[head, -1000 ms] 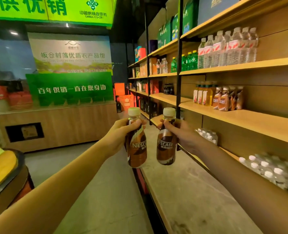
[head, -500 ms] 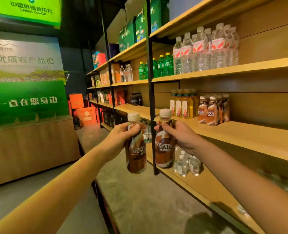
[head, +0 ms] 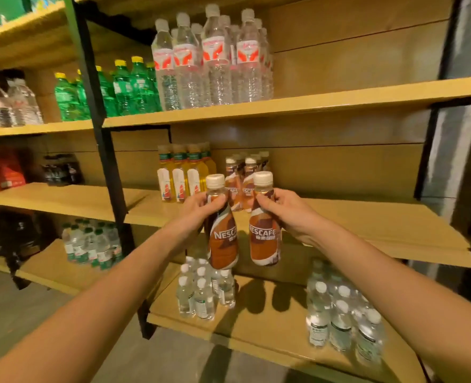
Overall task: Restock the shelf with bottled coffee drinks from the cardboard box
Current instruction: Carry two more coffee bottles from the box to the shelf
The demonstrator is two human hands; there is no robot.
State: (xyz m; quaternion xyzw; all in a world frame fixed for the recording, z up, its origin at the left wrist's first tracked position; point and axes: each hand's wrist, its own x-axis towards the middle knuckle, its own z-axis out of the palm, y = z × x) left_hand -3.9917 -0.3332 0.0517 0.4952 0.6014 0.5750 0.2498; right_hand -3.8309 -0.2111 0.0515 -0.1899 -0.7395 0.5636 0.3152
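Left hand (head: 198,214) is gripping the left coffee bottle (head: 222,244) at the neck, thumb and fingers curled round it just under the cream cap. Right hand (head: 289,214) is gripping the right coffee bottle (head: 264,239) the same way, at the neck below its cap. Both bottles are hanging side by side, close but apart, brown labels facing the camera. The right one is hanging near upright and the left one is tilting slightly, base leaning right. Both are being held in the air in front of the middle shelf (head: 367,230), not resting on it; their lower halves are showing against its front edge and the gap beneath. On that shelf, directly behind the two caps, the stocked coffee bottles (head: 245,172) are standing in a small cluster running back toward the wall. Just to their left the yellow drink bottles (head: 181,178) are standing in a row. On the upper shelf (head: 339,99) tall water bottles (head: 215,59) with red-and-white labels are standing, with green bottles (head: 129,87) beside them on the left, on both sides of the black post (head: 99,128). On the bottom shelf (head: 270,327) small water bottles (head: 201,291) are standing below the held pair, and a further water cluster (head: 339,319) is standing to the right.
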